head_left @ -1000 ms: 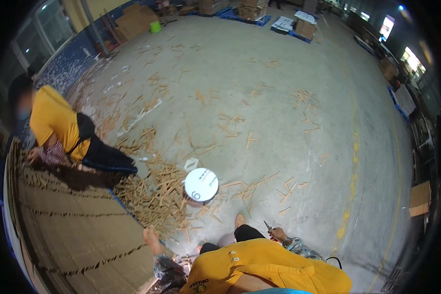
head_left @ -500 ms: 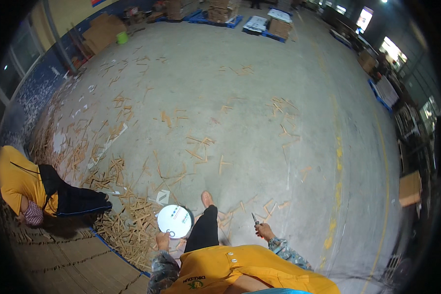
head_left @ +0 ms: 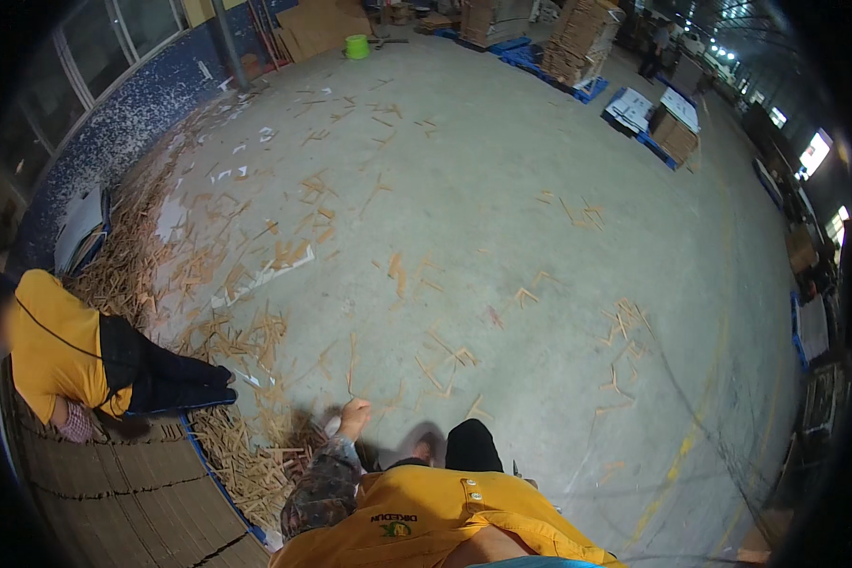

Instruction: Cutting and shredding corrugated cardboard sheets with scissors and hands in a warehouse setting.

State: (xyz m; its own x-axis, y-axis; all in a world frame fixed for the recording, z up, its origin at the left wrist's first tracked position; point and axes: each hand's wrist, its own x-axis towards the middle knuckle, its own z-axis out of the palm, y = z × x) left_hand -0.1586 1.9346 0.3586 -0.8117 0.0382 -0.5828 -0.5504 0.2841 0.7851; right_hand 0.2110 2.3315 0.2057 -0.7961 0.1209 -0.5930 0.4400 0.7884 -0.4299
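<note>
My left hand (head_left: 354, 417) is raised in front of me, over the floor beside the heap of cardboard strips (head_left: 241, 445). Its fingers look curled closed; what they hold, if anything, I cannot make out. A small white patch (head_left: 331, 427) shows beside the wrist, too little of it to name. My right hand is hidden behind my yellow shirt (head_left: 435, 511). Only a thin dark tip (head_left: 516, 469) sticks out past the shirt's right side.
A person in a yellow shirt (head_left: 62, 341) bends over stacked brown cardboard (head_left: 104, 473) at the left. Cardboard scraps (head_left: 398, 275) litter the floor. Farther off are a green bucket (head_left: 357, 47), loaded blue pallets (head_left: 592, 90) and a scuffed blue wall (head_left: 133, 123).
My view has swung rightward. The white round disc at my left hand no longer shows as a disc. My right hand, which held a pointed tool, has gone behind my shirt.
</note>
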